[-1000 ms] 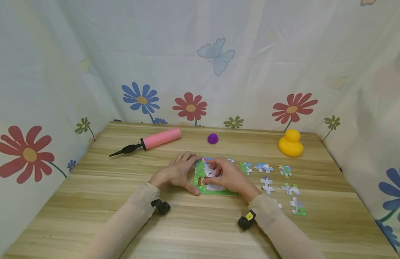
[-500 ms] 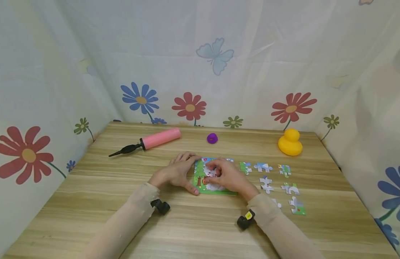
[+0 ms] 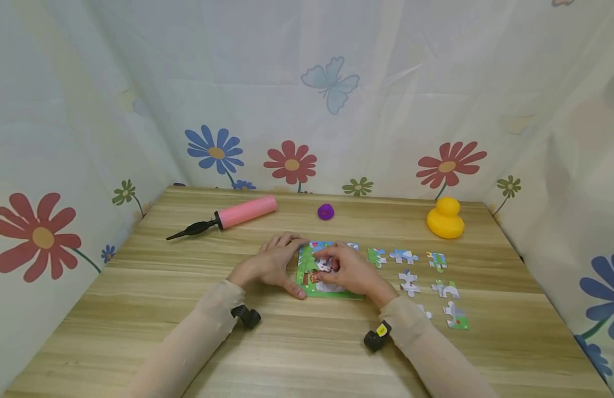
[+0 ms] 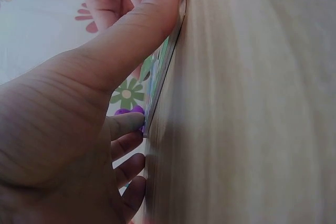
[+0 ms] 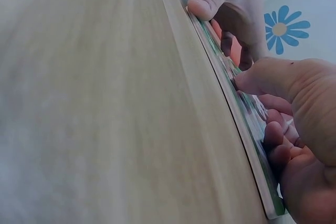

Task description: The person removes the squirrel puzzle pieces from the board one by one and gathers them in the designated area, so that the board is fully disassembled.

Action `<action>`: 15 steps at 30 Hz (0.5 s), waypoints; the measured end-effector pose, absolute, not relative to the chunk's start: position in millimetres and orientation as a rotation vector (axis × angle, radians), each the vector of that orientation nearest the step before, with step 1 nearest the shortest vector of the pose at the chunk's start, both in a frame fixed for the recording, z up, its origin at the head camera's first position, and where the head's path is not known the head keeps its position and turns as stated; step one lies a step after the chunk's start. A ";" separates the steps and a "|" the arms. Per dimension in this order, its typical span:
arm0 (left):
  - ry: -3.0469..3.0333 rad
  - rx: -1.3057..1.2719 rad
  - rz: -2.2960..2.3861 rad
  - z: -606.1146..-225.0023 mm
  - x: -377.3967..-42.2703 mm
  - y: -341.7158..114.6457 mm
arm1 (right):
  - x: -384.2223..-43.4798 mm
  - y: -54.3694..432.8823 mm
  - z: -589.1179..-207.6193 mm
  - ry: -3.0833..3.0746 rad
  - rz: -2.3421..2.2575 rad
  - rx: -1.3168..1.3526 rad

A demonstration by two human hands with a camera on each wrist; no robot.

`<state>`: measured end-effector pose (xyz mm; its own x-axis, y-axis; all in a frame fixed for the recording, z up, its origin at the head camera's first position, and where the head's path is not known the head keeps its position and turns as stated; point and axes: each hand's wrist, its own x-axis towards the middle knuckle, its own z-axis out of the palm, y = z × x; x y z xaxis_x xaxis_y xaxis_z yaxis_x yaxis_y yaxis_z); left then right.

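A puzzle board (image 3: 358,296) with a green border and a cartoon picture lies flat on the wooden table. My left hand (image 3: 272,268) spans its left side, thumb at the near corner and index finger at the far corner, the digits fairly straight. Over the board's middle is my right hand (image 3: 353,271), its thumb and index finger pinching a pale puzzle piece (image 3: 324,265) against the picture. In the right wrist view the right thumb (image 5: 252,80) touches the board's face. The other right fingers curl under the palm, and this hand hides the board's right part.
Right of the board lie several loose puzzle pieces (image 3: 408,282), one partly hidden by the right sleeve. Farther back are a pink and black hand pump (image 3: 247,211), a small purple object (image 3: 325,211) and a yellow rubber duck (image 3: 446,221). A flowered curtain (image 3: 331,121) surrounds the table.
The right index fingertip has shifted slightly left and nearer over the board, and the piece under it has shifted a little. The left hand stays in place.
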<state>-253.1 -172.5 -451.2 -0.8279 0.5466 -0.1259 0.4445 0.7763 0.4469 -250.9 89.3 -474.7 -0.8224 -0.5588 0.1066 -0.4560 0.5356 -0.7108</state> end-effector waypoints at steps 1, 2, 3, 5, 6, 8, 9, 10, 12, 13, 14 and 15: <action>2.721 0.772 0.592 -451.1 -253.0 -172.3 | -251.0 89.6 -474.8 2.632 -1.160 -0.879; 2.721 0.771 0.593 -451.3 -253.1 -172.3 | -251.1 89.8 -474.9 2.631 -1.162 -0.882; 2.721 0.770 0.593 -451.3 -253.1 -172.3 | -251.6 90.3 -475.5 2.629 -1.164 -0.888; 2.721 0.768 0.595 -451.1 -253.0 -172.1 | -252.3 91.1 -476.3 2.624 -1.171 -0.894; 2.720 0.768 0.596 -451.0 -252.9 -172.0 | -252.4 91.6 -476.5 2.620 -1.175 -0.897; 2.722 0.768 0.596 -451.1 -252.9 -172.1 | -252.6 92.1 -476.9 2.612 -1.184 -0.900; 2.722 0.768 0.596 -451.0 -252.8 -172.1 | -252.6 92.3 -477.1 2.609 -1.188 -0.901; 2.724 0.769 0.597 -451.2 -252.9 -172.2 | -252.3 92.3 -476.9 2.607 -1.189 -0.901; 2.725 0.770 0.595 -451.1 -252.9 -172.2 | -251.5 92.3 -476.4 2.606 -1.188 -0.903; 2.725 0.770 0.595 -451.2 -253.1 -172.3 | -251.6 92.4 -476.7 2.607 -1.188 -0.905; 2.724 0.770 0.595 -451.2 -253.1 -172.3 | -251.5 92.5 -476.8 2.608 -1.187 -0.907; 2.723 0.769 0.594 -451.0 -253.1 -172.2 | -251.4 92.6 -477.1 2.608 -1.186 -0.908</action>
